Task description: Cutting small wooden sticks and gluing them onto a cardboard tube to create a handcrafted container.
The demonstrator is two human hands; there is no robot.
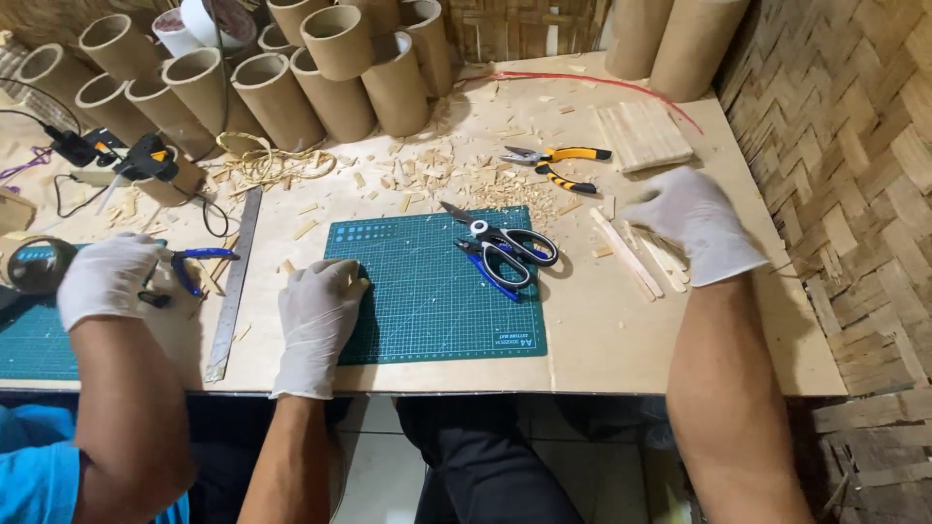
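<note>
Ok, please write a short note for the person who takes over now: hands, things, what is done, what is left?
Left hand: gloved, curled on the left edge of the green cutting mat; whether it holds anything is unclear.
Right hand: gloved, lying on the wooden sticks right of the mat.
Scissors on the mat's far corner, pliers behind it, both untouched.
Done: short cut bits lie behind the mat.
Left: the long sticks are whole.

Left hand point(316, 301) gloved, palm down, fingers curled, forearm straight ahead. Right hand point(694, 223) gloved, reaching far forward-right, fingers spread downward, bare forearm extended.
</note>
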